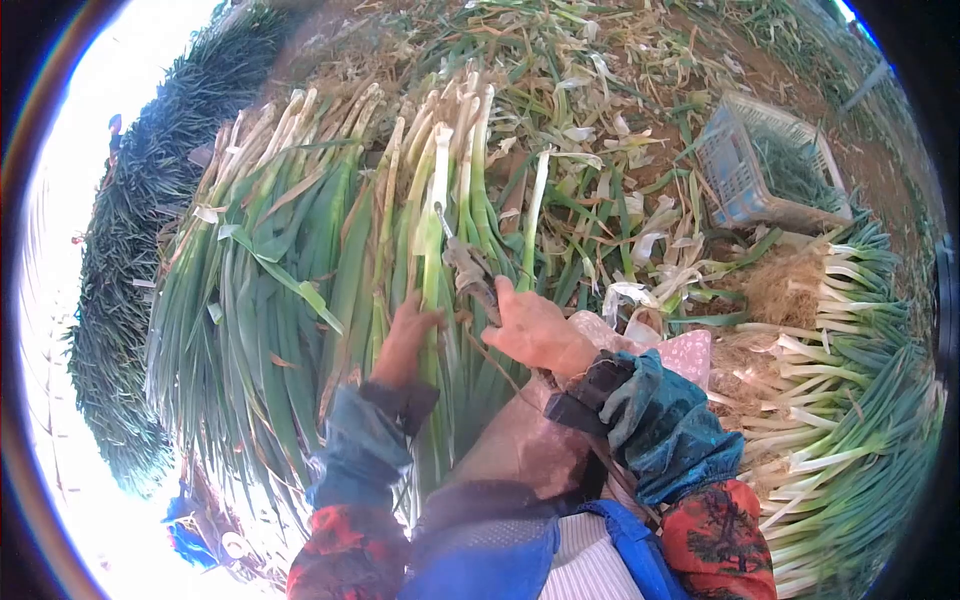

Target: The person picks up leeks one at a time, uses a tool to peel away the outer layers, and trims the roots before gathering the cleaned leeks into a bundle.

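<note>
My left hand [405, 335] is closed around the green part of a leek [432, 265], whose white root end points away from me. In my right hand [535, 325] is a worn grey air blow gun [470, 268], its thin metal nozzle angled up and left against the leek's white stem. My right fingers wrap the handle, and part of it is hidden behind them. Just left of my left hand lies a broad pile of leeks [270, 230] with long green leaves. More leek stems [475, 150] lie beyond the nozzle.
Stripped peels and leaves [600, 130] litter the ground ahead. A blue-grey plastic crate [735, 165] stands at upper right. Stacked leeks with white stems [850, 360] line the right side, and a dark green heap [130, 300] runs along the far left. Pinkish patterned cloth [520, 445] covers my lap.
</note>
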Demonstrator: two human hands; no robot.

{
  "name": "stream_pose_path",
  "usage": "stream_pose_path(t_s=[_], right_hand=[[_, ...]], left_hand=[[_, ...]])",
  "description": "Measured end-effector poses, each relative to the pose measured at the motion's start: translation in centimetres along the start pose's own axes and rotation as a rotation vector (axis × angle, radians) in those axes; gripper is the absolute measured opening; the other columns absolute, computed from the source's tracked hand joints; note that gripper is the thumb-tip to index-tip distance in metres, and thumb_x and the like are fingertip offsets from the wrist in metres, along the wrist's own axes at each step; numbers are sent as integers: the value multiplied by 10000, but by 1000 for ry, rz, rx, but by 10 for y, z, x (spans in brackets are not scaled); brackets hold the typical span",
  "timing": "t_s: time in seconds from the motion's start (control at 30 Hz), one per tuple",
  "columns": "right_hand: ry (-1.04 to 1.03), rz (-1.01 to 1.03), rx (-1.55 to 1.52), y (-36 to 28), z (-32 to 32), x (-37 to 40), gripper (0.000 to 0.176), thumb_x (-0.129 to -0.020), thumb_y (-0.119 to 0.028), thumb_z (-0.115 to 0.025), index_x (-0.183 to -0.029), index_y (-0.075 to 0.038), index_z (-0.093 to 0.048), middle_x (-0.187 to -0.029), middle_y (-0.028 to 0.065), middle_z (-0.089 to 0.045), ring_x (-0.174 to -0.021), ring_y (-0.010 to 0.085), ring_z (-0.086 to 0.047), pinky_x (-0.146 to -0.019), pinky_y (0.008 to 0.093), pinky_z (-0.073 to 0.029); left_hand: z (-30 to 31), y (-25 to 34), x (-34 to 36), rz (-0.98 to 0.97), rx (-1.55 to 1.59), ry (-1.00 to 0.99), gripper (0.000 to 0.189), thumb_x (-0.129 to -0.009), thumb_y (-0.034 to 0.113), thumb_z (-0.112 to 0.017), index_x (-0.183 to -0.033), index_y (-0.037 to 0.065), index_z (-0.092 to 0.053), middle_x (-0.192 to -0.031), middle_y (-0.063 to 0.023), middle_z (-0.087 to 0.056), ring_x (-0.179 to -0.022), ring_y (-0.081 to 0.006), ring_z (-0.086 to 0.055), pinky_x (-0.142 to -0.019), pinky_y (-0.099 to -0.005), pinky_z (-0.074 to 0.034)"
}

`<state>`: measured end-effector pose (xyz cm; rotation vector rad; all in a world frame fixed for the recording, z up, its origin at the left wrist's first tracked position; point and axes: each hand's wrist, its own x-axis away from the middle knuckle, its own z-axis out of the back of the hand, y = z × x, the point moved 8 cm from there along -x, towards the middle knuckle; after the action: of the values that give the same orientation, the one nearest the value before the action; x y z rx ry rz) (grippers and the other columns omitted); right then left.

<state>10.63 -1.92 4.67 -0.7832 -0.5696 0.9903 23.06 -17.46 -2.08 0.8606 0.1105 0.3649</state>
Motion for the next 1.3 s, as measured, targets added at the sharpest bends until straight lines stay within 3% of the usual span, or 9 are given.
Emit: stream_pose_path(t_s=[0.03,0.2,0.27,0.4,0.57,0.9,1.0,1.1,1.3], right_hand=[[-3,51,13,-7,-1,5,575,-775,-237,-595,-1125,143,-344,-718,260,-567,-718,427,-581,-634,482,-468],[-224,45,27,-32,-8,41,529,-755,-241,-615,-1086,87,-365,-736,287,-579,-743,445,-586,-661,497,-469],[-314,-51,40,-28,-13,45,528,-761,-231,-589,-1067,135,-363,-720,276,-576,-704,435,-589,-631,484,-480],[-28,73,91,-1,-14,26,433,-756,-210,-579,-1003,84,-378,-743,286,-586,-730,449,-589,-656,501,-474],[-65,-107,50,10,-19,-9,629,-736,-243,-588,-1186,134,-360,-765,274,-600,-763,446,-586,-698,494,-469],[46,-154,69,25,-11,-47,466,-729,-241,-598,-1009,86,-418,-803,319,-593,-789,474,-583,-722,507,-473],[33,-166,57,30,-11,-59,439,-727,-237,-609,-984,73,-434,-846,313,-606,-827,466,-597,-758,496,-491],[35,-159,24,39,-15,-67,445,-723,-235,-616,-990,70,-433,-831,317,-600,-827,464,-594,-755,499,-482],[-135,-126,105,-6,-8,-40,477,-744,-229,-606,-1052,76,-408,-871,294,-611,-834,425,-617,-753,469,-504]], left_hand=[[-8,-24,7,246,216,-4,193,-852,145,-545,-995,32,-610,-1321,-239,-388,-1218,-362,-376,-1014,-348,-324],[-10,-11,16,636,836,55,473,-859,88,-547,-1315,65,-421,-1037,-169,-574,-851,-279,-593,-690,-333,-508],[-13,-9,10,649,917,10,561,-856,77,-543,-1375,88,-332,-903,-108,-570,-697,-217,-575,-548,-304,-481],[-9,14,11,639,873,14,610,-858,64,-530,-1410,111,-274,-740,-46,-532,-524,-161,-518,-448,-287,-443],[-15,15,30,655,1002,-6,576,-854,57,-536,-1383,74,-308,-762,-47,-538,-536,-153,-519,-455,-285,-439],[-23,18,72,706,841,18,590,-838,46,-541,-1383,92,-320,-745,-36,-525,-574,-132,-517,-486,-270,-450],[-23,28,87,764,816,20,635,-773,12,-575,-1370,44,-361,-930,-36,-564,-747,-115,-546,-623,-242,-449],[-29,22,100,674,748,13,598,-831,54,-551,-1386,83,-329,-812,-20,-527,-646,-113,-517,-508,-249,-446],[-34,46,99,616,580,-81,629,-812,66,-587,-1380,28,-318,-942,-60,-572,-800,-158,-557,-711,-277,-475]])
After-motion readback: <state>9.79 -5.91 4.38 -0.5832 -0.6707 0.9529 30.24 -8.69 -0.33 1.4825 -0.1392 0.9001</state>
